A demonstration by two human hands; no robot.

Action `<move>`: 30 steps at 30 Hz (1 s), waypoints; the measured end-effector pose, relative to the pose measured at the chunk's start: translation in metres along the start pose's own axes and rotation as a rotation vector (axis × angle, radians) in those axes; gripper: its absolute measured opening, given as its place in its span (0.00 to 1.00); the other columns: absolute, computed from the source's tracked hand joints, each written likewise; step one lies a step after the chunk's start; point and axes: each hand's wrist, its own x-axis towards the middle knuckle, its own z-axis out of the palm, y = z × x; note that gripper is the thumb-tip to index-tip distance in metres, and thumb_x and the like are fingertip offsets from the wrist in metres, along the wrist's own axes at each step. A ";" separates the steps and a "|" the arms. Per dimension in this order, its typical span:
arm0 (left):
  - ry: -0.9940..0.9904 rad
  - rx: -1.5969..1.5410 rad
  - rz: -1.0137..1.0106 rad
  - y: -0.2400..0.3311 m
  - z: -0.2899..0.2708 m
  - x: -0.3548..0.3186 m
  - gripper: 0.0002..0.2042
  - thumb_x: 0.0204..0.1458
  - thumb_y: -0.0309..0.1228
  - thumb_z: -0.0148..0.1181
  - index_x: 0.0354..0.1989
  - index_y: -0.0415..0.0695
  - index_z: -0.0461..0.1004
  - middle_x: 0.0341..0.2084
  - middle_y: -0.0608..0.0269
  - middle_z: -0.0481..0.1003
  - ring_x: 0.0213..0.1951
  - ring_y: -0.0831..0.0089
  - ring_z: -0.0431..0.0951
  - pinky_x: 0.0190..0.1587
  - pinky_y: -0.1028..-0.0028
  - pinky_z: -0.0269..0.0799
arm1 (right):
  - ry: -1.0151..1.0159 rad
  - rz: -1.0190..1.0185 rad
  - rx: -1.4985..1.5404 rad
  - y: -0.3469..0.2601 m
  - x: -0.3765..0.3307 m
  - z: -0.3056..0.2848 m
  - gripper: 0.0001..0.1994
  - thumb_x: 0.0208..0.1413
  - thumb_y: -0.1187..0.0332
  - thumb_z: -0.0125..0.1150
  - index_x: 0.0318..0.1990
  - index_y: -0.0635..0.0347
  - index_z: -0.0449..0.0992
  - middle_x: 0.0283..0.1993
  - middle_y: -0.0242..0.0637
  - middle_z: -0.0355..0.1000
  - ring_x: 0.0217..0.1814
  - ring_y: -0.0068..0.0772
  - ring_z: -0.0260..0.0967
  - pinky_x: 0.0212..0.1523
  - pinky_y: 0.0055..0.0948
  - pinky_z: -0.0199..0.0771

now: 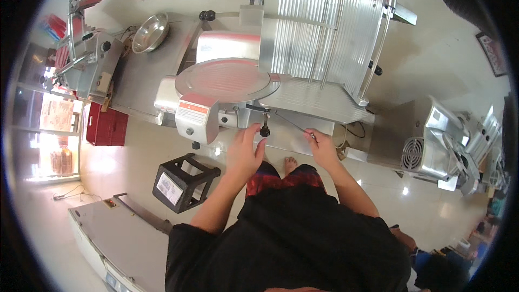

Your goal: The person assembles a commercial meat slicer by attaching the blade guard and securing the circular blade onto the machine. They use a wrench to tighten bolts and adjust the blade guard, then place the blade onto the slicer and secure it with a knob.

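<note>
In front of me stands a metal meat slicer with a round blade (224,82) and a ribbed sloping carriage (300,21). A small black knob (265,131) sticks out from its front on a short stem. My left hand (243,152) is at this knob, with fingers and thumb closed about its left side. My right hand (324,150) is closed on the near end of a thin metal rod (291,122), perhaps a screwdriver; its grip is hidden. The rod slants up and left, its far tip near the slicer's front below the carriage.
A black stool (186,181) stands at the left, with a red crate (106,125) beyond it. A steel bowl (150,33) rests on the left table. Another slicer (89,65) is at the far left, and a metal machine (419,135) stands at the right. A white chest cabinet (116,238) is at lower left.
</note>
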 end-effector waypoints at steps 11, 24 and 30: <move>-0.204 1.168 0.247 0.030 -0.098 0.083 0.21 0.48 0.38 0.68 0.46 0.37 0.74 0.38 0.56 0.79 0.47 0.61 0.78 0.56 0.63 0.68 | -0.113 -0.231 -0.135 -0.023 0.063 0.024 0.14 0.60 0.65 0.57 0.51 0.55 0.78 0.50 0.48 0.76 0.53 0.56 0.72 0.53 0.50 0.71; -0.192 1.158 0.291 0.032 -0.091 0.083 0.17 0.49 0.34 0.66 0.45 0.40 0.73 0.38 0.56 0.79 0.46 0.63 0.80 0.54 0.63 0.70 | -0.149 -0.358 -0.101 -0.017 0.079 0.044 0.16 0.62 0.62 0.56 0.54 0.57 0.76 0.53 0.51 0.75 0.56 0.57 0.70 0.59 0.51 0.68; 0.060 1.051 0.366 0.074 -0.098 0.056 0.26 0.50 0.34 0.68 0.58 0.42 0.71 0.43 0.54 0.77 0.44 0.62 0.79 0.55 0.62 0.70 | -0.193 -0.338 -0.047 -0.030 0.080 0.038 0.17 0.62 0.62 0.56 0.55 0.56 0.75 0.51 0.51 0.75 0.56 0.58 0.70 0.59 0.49 0.68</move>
